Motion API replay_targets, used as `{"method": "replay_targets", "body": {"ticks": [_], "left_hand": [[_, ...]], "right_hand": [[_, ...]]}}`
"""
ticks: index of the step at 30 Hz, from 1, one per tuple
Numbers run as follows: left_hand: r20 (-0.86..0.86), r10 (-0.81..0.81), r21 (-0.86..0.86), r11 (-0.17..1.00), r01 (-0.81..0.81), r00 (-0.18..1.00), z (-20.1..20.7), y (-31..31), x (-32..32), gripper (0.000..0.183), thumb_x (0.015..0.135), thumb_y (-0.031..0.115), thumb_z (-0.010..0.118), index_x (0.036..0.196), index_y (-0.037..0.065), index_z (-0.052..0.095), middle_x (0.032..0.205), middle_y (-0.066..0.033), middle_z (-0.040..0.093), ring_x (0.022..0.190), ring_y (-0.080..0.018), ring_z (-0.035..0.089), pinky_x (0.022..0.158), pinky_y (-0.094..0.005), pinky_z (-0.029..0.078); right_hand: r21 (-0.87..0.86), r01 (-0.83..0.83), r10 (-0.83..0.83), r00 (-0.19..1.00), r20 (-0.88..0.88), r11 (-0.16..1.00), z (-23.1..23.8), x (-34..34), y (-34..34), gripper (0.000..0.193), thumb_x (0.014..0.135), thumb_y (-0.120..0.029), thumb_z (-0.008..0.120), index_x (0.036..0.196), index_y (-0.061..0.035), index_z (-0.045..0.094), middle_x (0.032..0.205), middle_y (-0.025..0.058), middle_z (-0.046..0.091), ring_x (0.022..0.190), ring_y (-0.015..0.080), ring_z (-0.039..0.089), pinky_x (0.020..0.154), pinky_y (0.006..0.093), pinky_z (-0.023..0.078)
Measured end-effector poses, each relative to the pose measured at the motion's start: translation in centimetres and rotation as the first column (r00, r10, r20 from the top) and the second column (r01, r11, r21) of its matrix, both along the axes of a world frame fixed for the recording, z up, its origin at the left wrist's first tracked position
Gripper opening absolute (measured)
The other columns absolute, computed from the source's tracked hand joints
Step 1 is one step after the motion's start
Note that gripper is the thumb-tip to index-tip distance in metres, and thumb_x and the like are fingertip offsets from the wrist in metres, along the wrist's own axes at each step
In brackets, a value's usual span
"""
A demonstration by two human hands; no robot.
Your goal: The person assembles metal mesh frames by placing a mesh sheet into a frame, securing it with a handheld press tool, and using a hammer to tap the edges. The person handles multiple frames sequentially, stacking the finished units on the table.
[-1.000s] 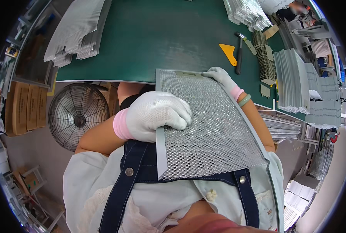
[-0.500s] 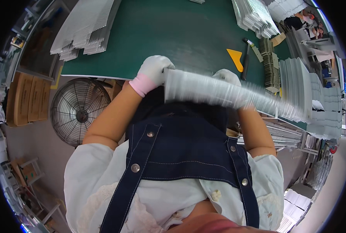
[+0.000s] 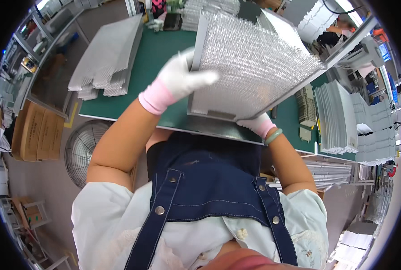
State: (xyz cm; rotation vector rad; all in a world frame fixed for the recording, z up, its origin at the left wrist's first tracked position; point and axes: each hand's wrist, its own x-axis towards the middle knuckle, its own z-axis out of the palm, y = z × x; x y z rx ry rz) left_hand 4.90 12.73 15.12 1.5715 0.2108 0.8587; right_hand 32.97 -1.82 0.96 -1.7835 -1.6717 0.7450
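Note:
A framed silver mesh filter panel stands tilted up over the near edge of the green table. My left hand, in a white glove with a pink cuff, grips its left frame edge; the thumb lies out across the mesh face and the other fingers are hidden behind. At the lower right edge, my right hand, gloved the same way, holds the frame from below, its fingers partly hidden. A small slot-like grey piece sits along the panel's bottom edge.
Flat mesh sheets are stacked on the left of the green table. To the right stand a row of small beige pieces and a stack of white-edged panels. A floor fan and cardboard boxes are at the left.
The panel, earlier blurred and seen edge-on low at the table edge, is now raised with its mesh face showing. My left hand has moved up its side; my right hand is lower, at its bottom edge.

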Motion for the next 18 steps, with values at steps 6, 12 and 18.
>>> {"method": "replay_targets", "body": {"ticks": [6,12,18], "left_hand": [[0.011,0.414,0.265,0.876,-0.402,0.91,6.9,1.0,3.3,0.028,0.084,0.025,0.075,0.093,0.001,0.063,0.082,0.0019,0.062,0.075,-0.0067,0.053,0.069,-0.0273,0.046],[0.098,0.25,0.059,0.965,-0.257,0.963,5.2,2.6,3.4,0.023,0.091,0.015,0.07,0.107,0.002,0.059,0.092,0.0027,0.062,0.083,-0.0044,0.053,0.078,-0.022,0.045],[0.129,0.132,0.024,0.99,-0.136,0.983,5.8,2.1,3.7,0.021,0.092,0.011,0.067,0.11,0.001,0.06,0.101,-0.0012,0.067,0.092,-0.0079,0.06,0.084,-0.0243,0.048]], "right_hand": [[-0.224,-0.061,0.018,0.981,-0.191,0.973,4.3,0.2,-0.6,0.041,0.075,-0.011,0.078,0.113,-0.0037,0.067,0.106,0.0099,0.07,0.099,0.0209,0.065,0.087,0.0347,0.051],[0.459,0.289,0.107,0.741,-0.663,0.84,17.9,-0.5,1.2,0.029,0.087,-0.012,0.073,0.112,-0.0029,0.063,0.103,0.0005,0.065,0.091,0.0096,0.058,0.086,0.0268,0.046],[0.589,0.45,0.161,0.687,-0.709,0.671,19.2,-1.8,1.8,0.017,0.09,-0.004,0.066,0.107,-0.0035,0.061,0.097,-0.0015,0.063,0.085,0.0053,0.055,0.079,0.0206,0.044]]}}
